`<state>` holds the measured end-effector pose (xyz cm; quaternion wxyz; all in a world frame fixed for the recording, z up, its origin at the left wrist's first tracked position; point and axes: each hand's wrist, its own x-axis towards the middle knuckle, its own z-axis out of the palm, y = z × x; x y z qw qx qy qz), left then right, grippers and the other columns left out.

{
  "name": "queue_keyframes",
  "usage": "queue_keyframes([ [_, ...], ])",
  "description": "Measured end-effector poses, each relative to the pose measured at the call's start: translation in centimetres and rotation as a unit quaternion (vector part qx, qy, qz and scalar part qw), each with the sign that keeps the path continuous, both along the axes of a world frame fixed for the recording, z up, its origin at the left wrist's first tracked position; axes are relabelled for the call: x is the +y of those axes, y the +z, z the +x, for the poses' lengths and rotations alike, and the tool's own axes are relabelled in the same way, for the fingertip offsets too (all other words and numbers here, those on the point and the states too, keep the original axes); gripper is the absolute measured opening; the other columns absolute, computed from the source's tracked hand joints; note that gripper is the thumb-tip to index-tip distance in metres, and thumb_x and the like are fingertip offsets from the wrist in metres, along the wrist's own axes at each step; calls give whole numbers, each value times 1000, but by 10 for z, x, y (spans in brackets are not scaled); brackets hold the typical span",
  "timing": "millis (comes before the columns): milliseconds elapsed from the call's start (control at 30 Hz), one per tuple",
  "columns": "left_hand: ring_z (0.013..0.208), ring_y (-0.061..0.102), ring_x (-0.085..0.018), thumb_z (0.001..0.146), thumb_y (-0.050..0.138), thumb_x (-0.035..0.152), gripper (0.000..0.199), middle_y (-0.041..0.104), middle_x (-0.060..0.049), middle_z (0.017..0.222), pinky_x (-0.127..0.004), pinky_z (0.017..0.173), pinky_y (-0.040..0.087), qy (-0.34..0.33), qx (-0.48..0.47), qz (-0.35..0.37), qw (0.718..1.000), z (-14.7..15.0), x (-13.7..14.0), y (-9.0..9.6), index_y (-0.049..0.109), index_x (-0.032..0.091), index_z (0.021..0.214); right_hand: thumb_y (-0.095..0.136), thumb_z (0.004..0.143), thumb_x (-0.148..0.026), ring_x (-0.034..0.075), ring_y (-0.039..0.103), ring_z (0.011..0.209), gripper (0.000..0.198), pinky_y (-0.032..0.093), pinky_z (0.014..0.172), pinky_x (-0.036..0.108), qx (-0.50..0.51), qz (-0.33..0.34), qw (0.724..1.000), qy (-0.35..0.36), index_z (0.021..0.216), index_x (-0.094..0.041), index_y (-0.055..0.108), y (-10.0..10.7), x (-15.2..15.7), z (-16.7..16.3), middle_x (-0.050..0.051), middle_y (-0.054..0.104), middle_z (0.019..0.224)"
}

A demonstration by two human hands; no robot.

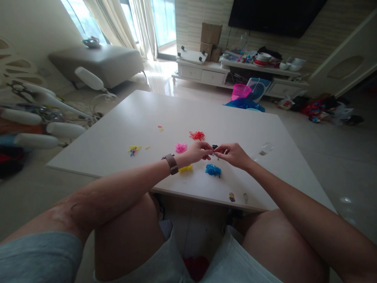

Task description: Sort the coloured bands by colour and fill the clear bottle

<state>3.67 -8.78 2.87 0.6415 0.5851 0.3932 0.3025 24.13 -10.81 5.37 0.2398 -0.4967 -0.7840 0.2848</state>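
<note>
My left hand (198,152), with a brown-strapped watch (171,164) on the wrist, meets my right hand (235,155) above the white table. The fingertips of both are pinched together around a small dark, thin piece (216,155), whose kind is too small to make out. Around them lie heaps of small coloured loops or links: a red heap (197,135) beyond, a pink heap (181,147) to the left, a blue heap (213,170) nearer me. A yellow heap (185,168) is partly hidden under my left forearm. Fingers partly cover a black heap (215,146).
Mixed coloured pieces (134,149) lie on the table (118,114) at left, with two more loops (160,128) farther back. A clear packet (266,148) lies at right. A minion figure (232,197) and a pale small charm (245,197) are near the front edge.
</note>
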Motion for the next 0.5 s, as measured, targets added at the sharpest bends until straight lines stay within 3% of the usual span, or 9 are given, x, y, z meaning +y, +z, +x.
queue_keyframes([
  [200,67,69,-11,88,66,18,7,70,-6,82,-24,65,53,12,6,-14,1000,2,-2,5,67,12,86,63,83,-34,14,62,60,21,48,60,26,-4,28,1000,-9,84,-17,77,0,1,-3,3,73,69],
  [367,63,69,-11,93,56,20,8,68,-6,90,-22,59,50,49,13,-34,998,-1,1,14,61,14,90,65,80,-30,15,65,64,17,49,63,26,-25,64,992,-106,81,-17,75,-4,11,9,3,74,71],
  [500,63,69,-11,92,53,18,7,67,-5,89,-23,60,51,61,21,-38,997,-5,3,16,60,15,91,68,77,-29,15,65,64,14,48,62,25,-50,40,986,-154,78,-17,75,-16,21,23,3,73,69],
])
